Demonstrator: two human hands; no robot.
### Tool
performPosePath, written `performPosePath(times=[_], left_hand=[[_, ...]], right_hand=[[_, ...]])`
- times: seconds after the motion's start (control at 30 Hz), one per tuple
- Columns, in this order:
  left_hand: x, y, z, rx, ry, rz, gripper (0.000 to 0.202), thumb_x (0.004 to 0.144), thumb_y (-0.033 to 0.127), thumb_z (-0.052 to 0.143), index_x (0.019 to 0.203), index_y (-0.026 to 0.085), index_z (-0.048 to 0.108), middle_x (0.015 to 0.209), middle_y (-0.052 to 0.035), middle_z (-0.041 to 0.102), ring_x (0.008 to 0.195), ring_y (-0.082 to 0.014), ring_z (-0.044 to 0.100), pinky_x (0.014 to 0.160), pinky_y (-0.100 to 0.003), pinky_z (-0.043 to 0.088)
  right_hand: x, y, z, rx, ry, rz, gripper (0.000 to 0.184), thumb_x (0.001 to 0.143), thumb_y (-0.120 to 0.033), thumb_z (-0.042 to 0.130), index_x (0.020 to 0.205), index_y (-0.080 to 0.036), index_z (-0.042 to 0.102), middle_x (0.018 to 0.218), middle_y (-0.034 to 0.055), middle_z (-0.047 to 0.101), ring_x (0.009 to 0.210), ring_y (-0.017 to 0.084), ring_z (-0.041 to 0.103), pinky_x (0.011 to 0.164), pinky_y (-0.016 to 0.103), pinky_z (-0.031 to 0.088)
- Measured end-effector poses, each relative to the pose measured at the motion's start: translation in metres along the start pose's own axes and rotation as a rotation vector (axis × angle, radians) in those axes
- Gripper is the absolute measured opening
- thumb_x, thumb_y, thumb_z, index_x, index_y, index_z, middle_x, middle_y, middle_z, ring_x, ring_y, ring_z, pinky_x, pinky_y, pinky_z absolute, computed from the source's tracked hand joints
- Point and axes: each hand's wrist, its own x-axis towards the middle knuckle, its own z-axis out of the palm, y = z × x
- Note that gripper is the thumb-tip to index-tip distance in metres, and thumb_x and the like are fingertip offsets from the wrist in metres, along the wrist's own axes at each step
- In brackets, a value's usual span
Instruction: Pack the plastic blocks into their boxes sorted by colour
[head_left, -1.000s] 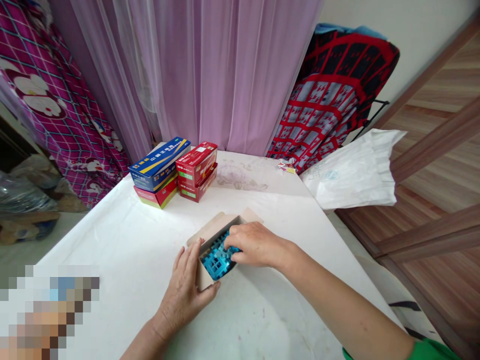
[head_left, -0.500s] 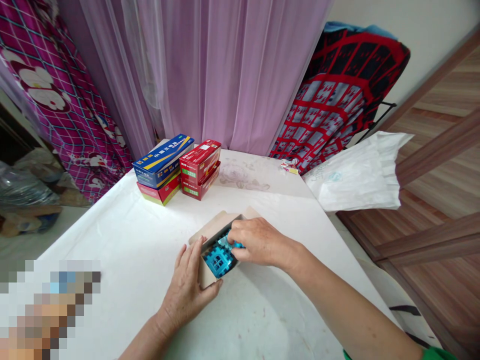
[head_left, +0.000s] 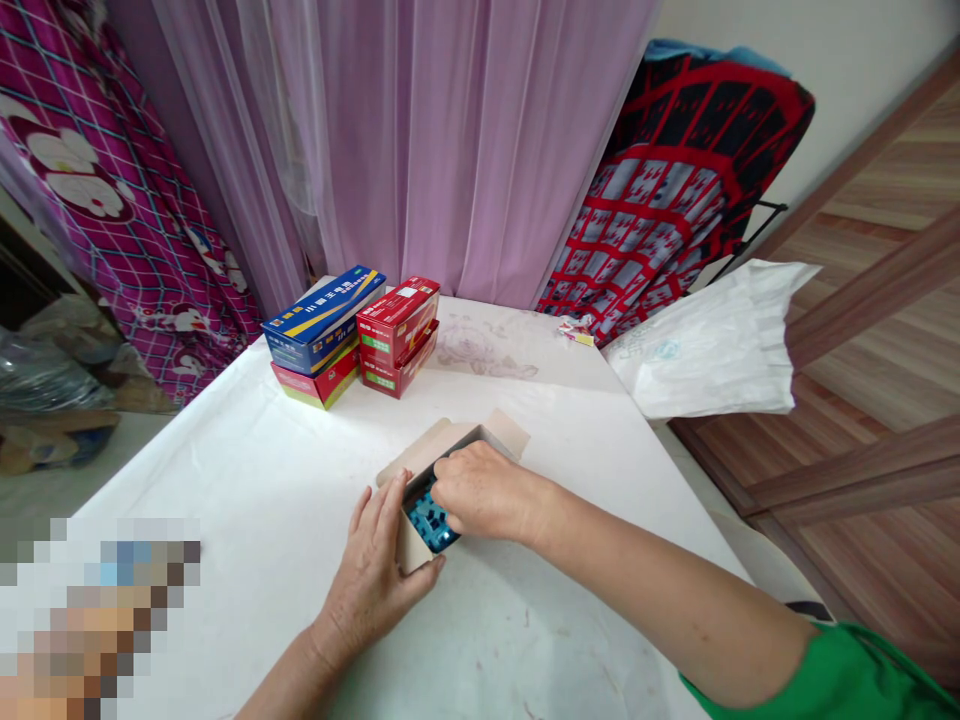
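Note:
A small open cardboard box (head_left: pixel 411 550) sits on the white table (head_left: pixel 247 480), filled with blue plastic pieces (head_left: pixel 426 517). My left hand (head_left: pixel 375 575) rests against the box's near left side, fingers flat along the wall and thumb round its near corner. My right hand (head_left: pixel 484 492) lies over the top of the box with its fingers curled down onto the blue pieces. Most of the box's opening is hidden under that hand.
Two stacks of boxes stand at the far left of the table: a blue box (head_left: pixel 322 318) on a red one, and two red boxes (head_left: pixel 397 335). A white paper bag (head_left: pixel 712 340) hangs off the right edge. Purple curtains and a red patterned cloth (head_left: pixel 675 190) stand behind.
My right hand has shifted left and lower over the box, covering more of the blue pieces. My left hand has stayed on the box's side.

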Motion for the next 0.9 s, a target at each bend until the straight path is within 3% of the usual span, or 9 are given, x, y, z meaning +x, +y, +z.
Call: performPosePath(times=[0.27,0.7,0.9], left_hand=[[0.001,0.001,0.0,-0.012,-0.011,-0.003,0.093,0.081,0.035,0.061,0.154,0.02,0.005,0.148,-0.0177,0.045,0.135,-0.0316,0.045,0.114,-0.056,0.031],[0.001,0.003,-0.003,-0.033,-0.027,-0.014,0.092,0.082,0.035,0.061,0.153,0.02,0.005,0.148,-0.0182,0.045,0.136,-0.0307,0.044,0.115,-0.056,0.028],[0.0,0.003,0.0,-0.015,-0.011,-0.001,0.092,0.082,0.036,0.06,0.153,0.018,0.005,0.148,-0.0189,0.044,0.136,-0.031,0.043,0.115,-0.056,0.029]], right_hand=[[-0.004,0.005,0.007,-0.041,0.033,0.108,0.025,0.085,-0.017,0.054,0.096,-0.012,0.076,0.091,0.0151,0.073,0.088,0.026,0.068,0.071,0.032,0.046],[-0.034,0.032,-0.012,-0.009,0.079,0.207,0.02,0.082,-0.026,0.057,0.09,-0.019,0.074,0.098,0.0085,0.072,0.086,0.021,0.066,0.067,0.027,0.043],[-0.029,0.022,0.003,-0.036,0.016,0.106,0.02,0.083,-0.021,0.056,0.091,-0.017,0.074,0.094,0.01,0.072,0.084,0.022,0.066,0.065,0.028,0.044]])
